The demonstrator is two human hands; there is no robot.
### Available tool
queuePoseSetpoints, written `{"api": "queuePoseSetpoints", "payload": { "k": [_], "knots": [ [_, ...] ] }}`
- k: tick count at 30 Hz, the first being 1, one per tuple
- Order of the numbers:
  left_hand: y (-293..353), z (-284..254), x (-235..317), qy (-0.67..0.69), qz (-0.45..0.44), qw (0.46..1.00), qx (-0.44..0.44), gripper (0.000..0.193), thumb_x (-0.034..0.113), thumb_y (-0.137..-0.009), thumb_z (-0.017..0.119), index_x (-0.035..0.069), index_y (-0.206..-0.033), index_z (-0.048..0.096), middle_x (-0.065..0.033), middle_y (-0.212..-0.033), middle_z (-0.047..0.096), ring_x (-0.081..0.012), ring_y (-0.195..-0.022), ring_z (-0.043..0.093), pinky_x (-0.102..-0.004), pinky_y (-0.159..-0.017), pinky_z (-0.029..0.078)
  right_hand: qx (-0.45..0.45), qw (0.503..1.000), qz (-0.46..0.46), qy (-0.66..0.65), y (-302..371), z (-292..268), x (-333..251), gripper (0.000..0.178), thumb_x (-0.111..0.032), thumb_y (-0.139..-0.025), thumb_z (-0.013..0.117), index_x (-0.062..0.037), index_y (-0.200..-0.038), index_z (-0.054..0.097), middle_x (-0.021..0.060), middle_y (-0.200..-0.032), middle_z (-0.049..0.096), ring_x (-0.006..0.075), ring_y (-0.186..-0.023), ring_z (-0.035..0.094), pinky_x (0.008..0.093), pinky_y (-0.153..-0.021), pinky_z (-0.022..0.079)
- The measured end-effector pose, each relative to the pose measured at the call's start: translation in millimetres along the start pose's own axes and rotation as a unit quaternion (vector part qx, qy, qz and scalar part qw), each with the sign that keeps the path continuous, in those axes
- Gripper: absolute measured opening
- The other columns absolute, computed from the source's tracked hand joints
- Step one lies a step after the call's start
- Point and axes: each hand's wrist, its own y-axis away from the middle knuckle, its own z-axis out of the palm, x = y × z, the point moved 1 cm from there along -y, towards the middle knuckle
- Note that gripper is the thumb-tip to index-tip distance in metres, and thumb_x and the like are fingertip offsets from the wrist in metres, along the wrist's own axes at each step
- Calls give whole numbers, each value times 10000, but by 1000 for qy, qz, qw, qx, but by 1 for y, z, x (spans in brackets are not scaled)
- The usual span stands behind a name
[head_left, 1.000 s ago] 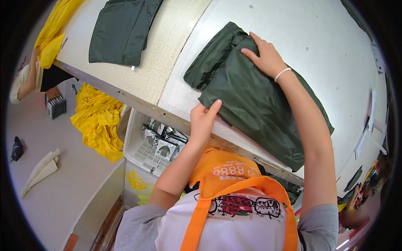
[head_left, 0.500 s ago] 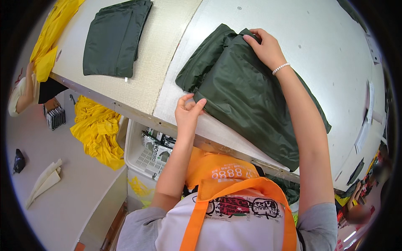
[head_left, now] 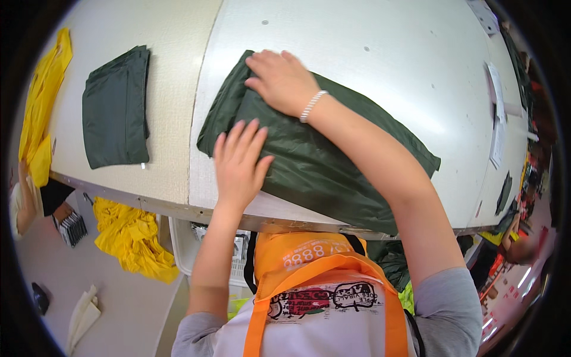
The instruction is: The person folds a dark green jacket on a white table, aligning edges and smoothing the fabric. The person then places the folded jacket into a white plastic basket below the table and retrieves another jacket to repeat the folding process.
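On the smooth pale section of the bench (head_left: 404, 83), a dark green cloth (head_left: 315, 178) lies spread at a slant, its left end folded over in a band. The left hand (head_left: 239, 160) rests palm down near this end on the near side, its grip released and fingers spread. The right hand (head_left: 282, 82), below a beaded bracelet (head_left: 313, 106), lies across the far left corner, its grip likewise unclosed, fingers slightly bent. Farther left, on a cream section, sits a folded green bundle (head_left: 116, 110), well apart; beyond it, a long yellow cloth (head_left: 41, 113). Below the bench edge are a yellow heap (head_left: 131, 238) and, just beside it, a white bin (head_left: 184, 244).
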Motion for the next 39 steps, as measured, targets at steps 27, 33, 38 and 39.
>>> {"api": "queuePoseSetpoints", "payload": {
  "k": [27, 33, 38, 39],
  "knots": [
    [-38, 88, 45, -14, 75, 985, -152, 758, 610, -787, 573, 288, -1435, 347, -65, -1544, 180, -348, -1413, 131, -591, -1099, 67, 382, 854, 323, -141, 285, -108, 104, 332, -135, -879, 625, -34, -1189, 562, 108, -1217, 533, 203, -1052, 544, 320, -914, 449],
    [-53, 78, 48, -21, 50, 982, -181, 660, 563, -842, 538, 235, -1400, 409, -88, -1506, 273, -325, -1402, 184, -555, -1116, 95, 264, 600, 566, -500, 407, -51, 63, 698, -430, -932, 536, -46, -1442, 253, 153, -1351, 439, 218, -1189, 462, 342, -956, 403],
    [-44, 72, 160, 27, 135, 990, -42, 691, 501, -815, 600, 129, -1369, 421, -132, -1469, 324, -352, -1356, 273, -555, -1077, 204, 259, 616, 544, -508, 414, -43, 83, 685, -428, -918, 566, -107, -1442, 263, 108, -1368, 437, 233, -1192, 470, 360, -940, 419],
    [-44, 82, 168, 48, 140, 988, -49, 723, 544, -809, 581, 159, -1394, 400, -112, -1495, 287, -351, -1373, 241, -559, -1084, 186, 260, 624, 524, -519, 419, -43, 84, 676, -417, -925, 558, -133, -1450, 242, 116, -1377, 428, 238, -1199, 465, 377, -940, 421]
  ]
}}
